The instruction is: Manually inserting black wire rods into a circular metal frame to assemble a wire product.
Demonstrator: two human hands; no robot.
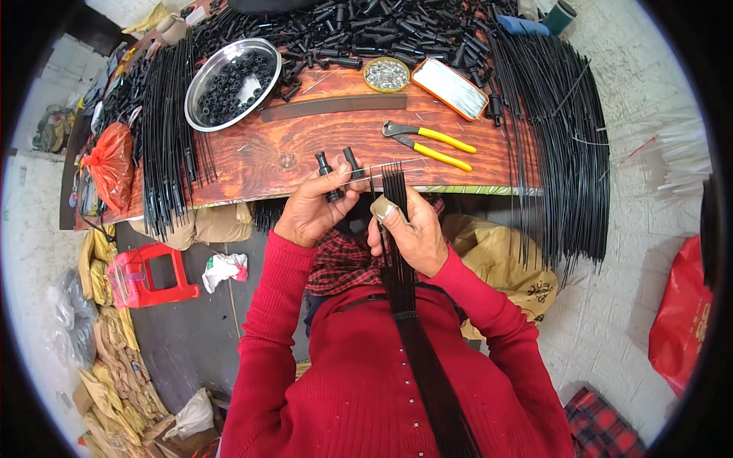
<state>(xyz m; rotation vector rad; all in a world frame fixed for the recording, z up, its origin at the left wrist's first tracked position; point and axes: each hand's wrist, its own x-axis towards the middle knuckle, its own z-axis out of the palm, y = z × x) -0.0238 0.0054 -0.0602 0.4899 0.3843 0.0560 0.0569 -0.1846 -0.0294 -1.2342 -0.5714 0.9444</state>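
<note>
While left fingers (pixel 334 178) pinch rods (pixel 376 166) | right fingers (pixel 403 227) grip black strands (pixel 398 284) — long axis forward

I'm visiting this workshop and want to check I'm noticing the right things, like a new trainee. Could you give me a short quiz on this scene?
1. True or false: the yellow-handled pliers lie on the wooden table, out of both hands.
2. Which hand grips the bundle of black strands? A, left; B, right; C, neither.
3. Fill in the colour: the silver bowl holds many small ____ pieces.

Key:
1. True.
2. B, the right hand.
3. Black.
</note>
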